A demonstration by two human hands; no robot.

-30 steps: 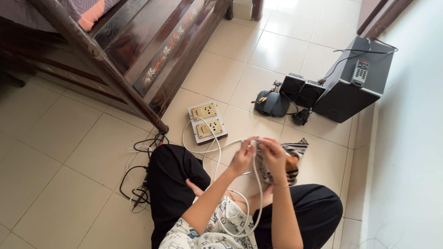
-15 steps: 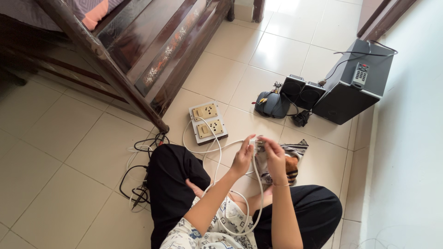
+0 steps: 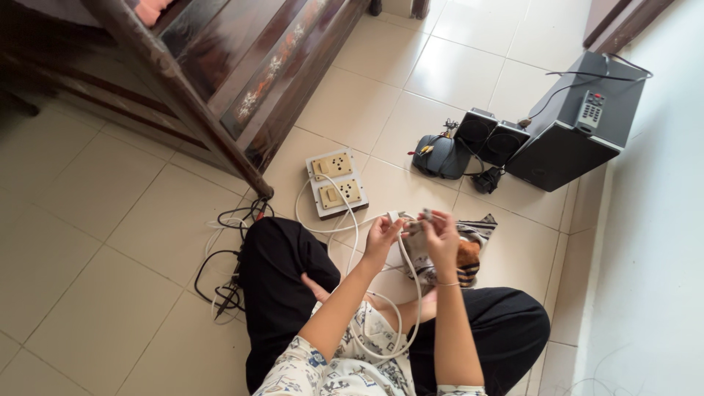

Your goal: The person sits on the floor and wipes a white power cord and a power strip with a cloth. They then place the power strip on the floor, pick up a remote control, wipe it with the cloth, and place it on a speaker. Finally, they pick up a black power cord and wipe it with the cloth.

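A white plug [image 3: 396, 218] on the end of a white cable [image 3: 350, 235] sits raised in front of the seated person, seemingly so the small end can be handled up close. The left hand [image 3: 383, 236] pinches it from 9 o'clock and the right hand [image 3: 441, 233] works small parts at its 3 o'clock side, fingers closed. The cable loops down into the lap. At 11 o'clock lies a beige socket board [image 3: 336, 183]; speakers [image 3: 490, 136] lie at 1 o'clock. No container shows
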